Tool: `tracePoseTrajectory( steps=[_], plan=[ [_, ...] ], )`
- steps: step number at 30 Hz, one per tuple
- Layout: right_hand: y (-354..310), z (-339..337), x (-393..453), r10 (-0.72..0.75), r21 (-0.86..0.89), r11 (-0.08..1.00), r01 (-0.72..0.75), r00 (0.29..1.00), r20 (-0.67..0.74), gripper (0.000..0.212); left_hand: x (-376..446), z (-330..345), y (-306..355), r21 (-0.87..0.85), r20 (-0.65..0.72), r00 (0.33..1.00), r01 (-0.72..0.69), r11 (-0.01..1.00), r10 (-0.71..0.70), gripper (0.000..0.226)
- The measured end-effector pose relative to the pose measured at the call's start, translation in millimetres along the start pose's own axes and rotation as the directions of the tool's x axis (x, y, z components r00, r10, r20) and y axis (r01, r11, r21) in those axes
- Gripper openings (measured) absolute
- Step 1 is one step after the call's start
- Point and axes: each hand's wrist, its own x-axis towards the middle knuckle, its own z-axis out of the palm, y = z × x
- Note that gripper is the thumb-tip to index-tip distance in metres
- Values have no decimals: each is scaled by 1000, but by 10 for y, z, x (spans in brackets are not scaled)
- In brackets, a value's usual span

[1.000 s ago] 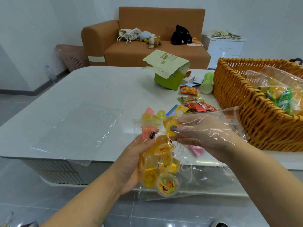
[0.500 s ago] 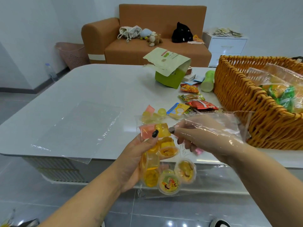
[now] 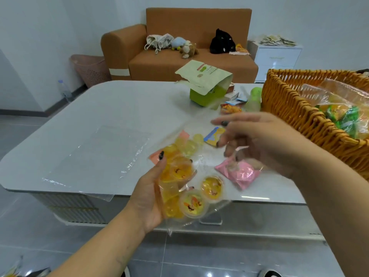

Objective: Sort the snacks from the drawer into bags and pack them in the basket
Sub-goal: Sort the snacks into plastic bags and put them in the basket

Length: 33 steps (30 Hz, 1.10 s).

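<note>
Head view: the left hand, low in the centre of the frame, curls its fingers and thumb around a clear plastic bag of yellow jelly cups. Two of the cups sag at the bag's lower right, below the grip and out past the white table edge.

The right hand, centre right, hovers above the table with fingers loosely spread. It is motion-blurred, so I cannot tell whether it touches the thin film near its fingertips. A pink packet lies just beneath it, and a few loose pale jelly cups and a small yellow-and-blue packet sit between the hands.

The wicker basket stands at the right edge, already holding a filled bag. A spare clear bag lies flat on the left.

The likely risk is the bag's mouth: if only one hand holds it, the slack film may gape or fold, and cups could slide out and drop to the floor, since the bag hangs off the table. The slippery film could also slip through the grip under the sagging weight.
</note>
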Motion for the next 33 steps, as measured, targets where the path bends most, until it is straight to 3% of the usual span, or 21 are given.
tracePoseTrajectory(
  steps=[2,4,7,9,12,16,19,23,26,28,30,33],
  plan=[
    [-75,-74,-16,-146,109,979,173,964,-221,25,20,-30,63,-94,-36,997,-71,993,68,41],
    [-101,-107,-24,-269,103,936,338,869,-415,26,52,-57,97,-176,-83,993,-102,979,89,46],
    [-45,-76,1,-346,-43,922,385,769,-537,21,67,-13,93,-248,-117,987,-140,959,114,50],
    [52,-13,50,-352,-152,935,319,808,-472,19,61,48,91,-271,-105,984,-166,948,142,54],
    [172,134,124,-314,-243,939,243,894,-319,41,48,99,120,-233,-35,984,-180,956,177,37],
    [124,326,163,-373,-75,927,367,889,-267,11,101,62,91,-104,-56,987,-158,982,153,46],
    [43,408,168,-370,58,918,391,902,-223,11,101,69,49,-88,-104,986,-138,986,129,48],
    [182,447,376,-302,3,947,320,896,-325,12,96,-10,183,-114,-178,958,-247,962,225,44],
    [524,516,720,-155,-166,982,94,900,-407,14,89,-63,265,-62,-202,933,-314,947,296,49],
    [813,634,914,-88,-435,895,-97,918,-387,34,69,-76,273,-50,-211,930,-317,947,301,49],
    [1023,783,1010,-81,-653,743,-147,948,-306,51,68,-107,276,-32,-232,925,-317,948,301,46],
    [1158,925,1105,-104,-732,666,-147,952,-287,69,63,-136,332,-10,-270,909,-332,943,317,36]
  ],
)
